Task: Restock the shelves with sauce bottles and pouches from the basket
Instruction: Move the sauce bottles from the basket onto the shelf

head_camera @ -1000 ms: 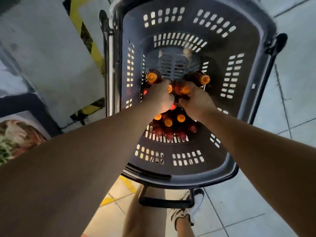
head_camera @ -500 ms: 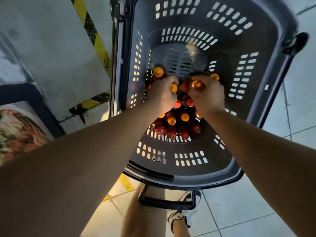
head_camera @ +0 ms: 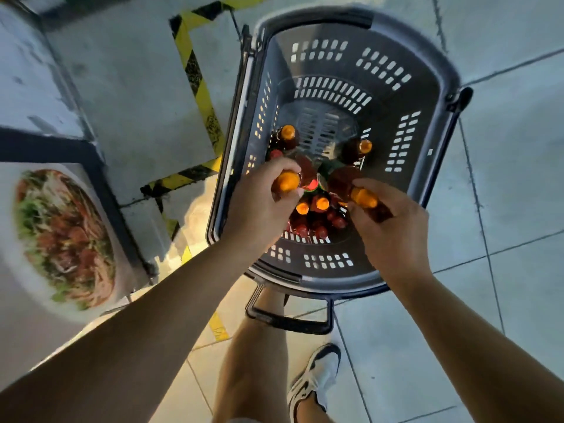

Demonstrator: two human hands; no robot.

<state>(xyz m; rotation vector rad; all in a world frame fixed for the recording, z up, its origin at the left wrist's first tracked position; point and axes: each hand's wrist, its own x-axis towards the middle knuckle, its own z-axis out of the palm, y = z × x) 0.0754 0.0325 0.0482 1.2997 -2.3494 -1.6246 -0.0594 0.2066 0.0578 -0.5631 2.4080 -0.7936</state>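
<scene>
A dark grey perforated basket [head_camera: 427,96] stands on the floor below me. Several sauce bottles with orange and red caps [head_camera: 314,215] are packed upright at its near end, and two more orange-capped ones [head_camera: 288,134] stand further back. My left hand [head_camera: 259,203] grips the neck of an orange-capped sauce bottle [head_camera: 287,181], raised above the others. My right hand [head_camera: 393,227] holds another orange-capped bottle [head_camera: 363,198] by its neck, also lifted over the basket.
The basket's handle [head_camera: 290,320] points toward my leg and shoe [head_camera: 317,377]. Left of it lies yellow-black hazard tape [head_camera: 195,80] on the concrete floor. A display panel with a food picture [head_camera: 64,236] stands at the left. Grey floor tiles spread to the right.
Both hands have risen out of the basket, each lifting a bottle by its neck. The camera view has pulled back and shifted, showing more floor.
</scene>
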